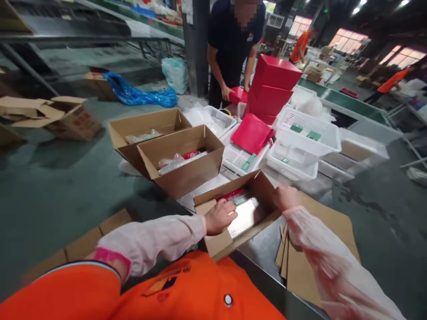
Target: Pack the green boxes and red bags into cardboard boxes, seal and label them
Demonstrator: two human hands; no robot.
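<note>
In front of me an open cardboard box [247, 244] sits tilted on a metal table. Inside it lies a silvery bubble-wrapped packet [244, 218], with something red and clear plastic behind it. My left hand [220, 217] is at the box's left end, its fingers curled over the flap beside the packet. At the opposite end my right hand [287, 198] is closed on the box's upper edge. Flattened cardboard sheets [310, 262] lie under my right forearm.
Two more open cartons [187, 173] with plastic-wrapped contents stand to the left. White baskets [307, 129] hold small green items; a red bag [251, 133] lies on one. Behind stand stacked red boxes [273, 89] and a co-worker [233, 49] handling a red item.
</note>
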